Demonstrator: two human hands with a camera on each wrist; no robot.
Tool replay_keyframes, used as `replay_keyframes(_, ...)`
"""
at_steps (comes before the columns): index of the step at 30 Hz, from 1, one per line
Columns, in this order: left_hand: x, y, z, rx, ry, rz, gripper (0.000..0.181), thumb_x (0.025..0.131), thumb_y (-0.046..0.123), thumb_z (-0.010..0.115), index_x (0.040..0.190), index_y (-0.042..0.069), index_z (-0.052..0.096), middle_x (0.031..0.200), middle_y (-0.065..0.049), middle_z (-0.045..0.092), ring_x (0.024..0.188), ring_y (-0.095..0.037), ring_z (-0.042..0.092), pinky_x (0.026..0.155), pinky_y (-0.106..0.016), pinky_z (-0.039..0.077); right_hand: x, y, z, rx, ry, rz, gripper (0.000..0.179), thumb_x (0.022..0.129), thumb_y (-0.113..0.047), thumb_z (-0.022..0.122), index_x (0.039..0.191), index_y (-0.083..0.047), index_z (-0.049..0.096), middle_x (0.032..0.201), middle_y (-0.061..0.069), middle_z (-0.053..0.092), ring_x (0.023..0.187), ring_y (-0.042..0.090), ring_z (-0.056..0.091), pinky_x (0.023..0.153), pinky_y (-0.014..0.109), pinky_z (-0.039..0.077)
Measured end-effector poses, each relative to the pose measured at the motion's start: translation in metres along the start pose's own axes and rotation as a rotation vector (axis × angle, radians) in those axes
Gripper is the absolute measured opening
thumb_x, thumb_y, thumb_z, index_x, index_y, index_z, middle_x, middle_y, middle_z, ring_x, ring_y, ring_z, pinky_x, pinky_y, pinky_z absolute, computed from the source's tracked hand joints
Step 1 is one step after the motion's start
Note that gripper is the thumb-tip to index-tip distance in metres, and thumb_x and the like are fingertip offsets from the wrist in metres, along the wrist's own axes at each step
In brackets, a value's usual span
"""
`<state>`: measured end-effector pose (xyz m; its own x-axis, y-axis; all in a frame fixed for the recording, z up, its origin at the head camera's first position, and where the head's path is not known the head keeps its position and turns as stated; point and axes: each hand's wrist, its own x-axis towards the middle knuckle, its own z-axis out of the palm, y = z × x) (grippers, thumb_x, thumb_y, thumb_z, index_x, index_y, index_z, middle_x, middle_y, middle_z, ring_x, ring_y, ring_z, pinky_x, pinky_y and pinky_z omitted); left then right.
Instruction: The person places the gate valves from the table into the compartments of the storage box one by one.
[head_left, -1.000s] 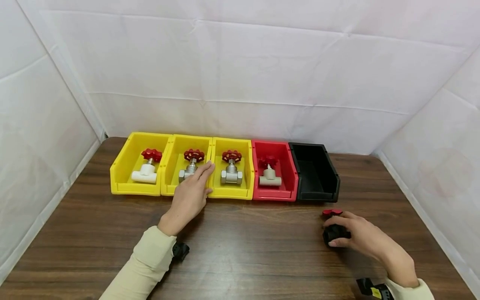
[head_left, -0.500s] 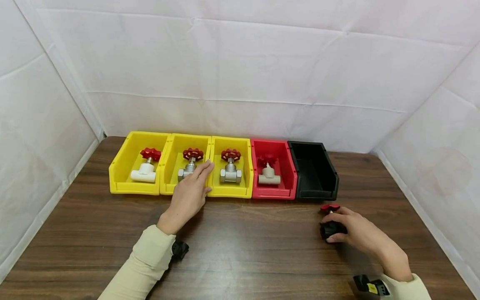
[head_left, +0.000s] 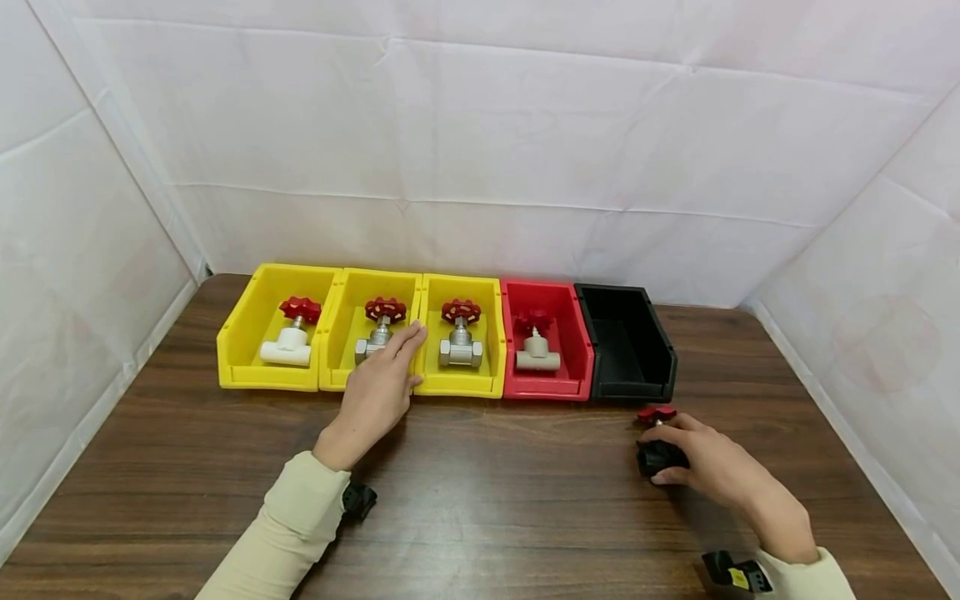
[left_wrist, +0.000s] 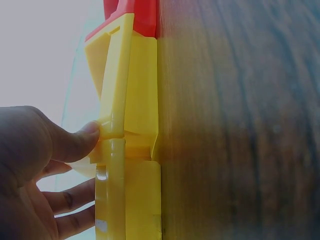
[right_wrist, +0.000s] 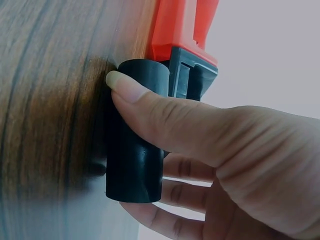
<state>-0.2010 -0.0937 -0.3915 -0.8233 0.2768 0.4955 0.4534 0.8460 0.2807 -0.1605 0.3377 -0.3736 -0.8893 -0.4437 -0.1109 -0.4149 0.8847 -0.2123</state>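
Observation:
My right hand (head_left: 723, 467) grips a black valve (head_left: 660, 460) with a red handwheel (head_left: 657, 413), just in front of the black bin. In the right wrist view its thumb presses across the valve's dark pipe body (right_wrist: 134, 165), with the fingers round the far side. My left hand (head_left: 375, 396) rests over the wall between the second and third yellow bins, fingers fairly straight. Its thumb (left_wrist: 82, 142) touches the front rim in the left wrist view. A metal valve (head_left: 378, 340), partly hidden by these fingers, lies in the second bin; another metal valve (head_left: 461, 343) lies in the third.
The bins stand side by side at the table's (head_left: 487, 500) back. A white valve (head_left: 288, 343) is in the leftmost yellow bin (head_left: 243, 346), and a beige valve (head_left: 537, 354) in the red bin (head_left: 547, 390). The black bin (head_left: 663, 362) is rightmost. White sheeting (head_left: 480, 125) surrounds the table.
My right hand has moved slightly left and away from me with the black valve, nearer the black bin; more of the red handwheel shows. My left hand has stayed in place.

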Motion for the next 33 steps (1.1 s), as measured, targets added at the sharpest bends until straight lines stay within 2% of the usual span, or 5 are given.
replay_keyframes(14, 0.0003, 0.0002, -0.0005, -0.001, -0.002, -0.002, 0.06, 0.082, 0.007, 0.075, 0.137, 0.003, 0.051, 0.139, -0.01, 0.049, 0.067, -0.028, 0.057, 0.051, -0.033, 0.046, -0.0002, -0.0042, -0.0014, -0.004, -0.016, 0.029, 0.045, 0.075, -0.032, 0.079, 0.116, -0.02, 0.066, 0.11, 0.007, 0.057, 0.094, 0.028, 0.061, 0.07, 0.046, 0.05)
replay_keyframes(25, 0.0004, 0.0001, -0.0004, -0.009, -0.001, -0.002, 0.061, 0.082, 0.007, 0.076, 0.137, 0.003, 0.05, 0.139, -0.01, 0.049, 0.069, -0.03, 0.059, 0.052, -0.035, 0.047, -0.0016, -0.0044, -0.0041, 0.006, -0.027, 0.01, 0.037, 0.076, -0.031, 0.078, 0.111, -0.025, 0.069, 0.104, 0.001, 0.057, 0.087, 0.019, 0.059, 0.066, 0.038, 0.049)
replay_keyframes(33, -0.0001, 0.0, -0.0004, -0.007, 0.007, 0.004, 0.061, 0.081, 0.007, 0.076, 0.137, 0.002, 0.051, 0.139, -0.01, 0.049, 0.068, -0.029, 0.059, 0.051, -0.034, 0.046, -0.0016, -0.0043, -0.0027, -0.031, -0.004, 0.003, 0.037, 0.075, -0.031, 0.078, 0.111, -0.026, 0.069, 0.107, 0.003, 0.058, 0.089, 0.023, 0.061, 0.065, 0.043, 0.05)
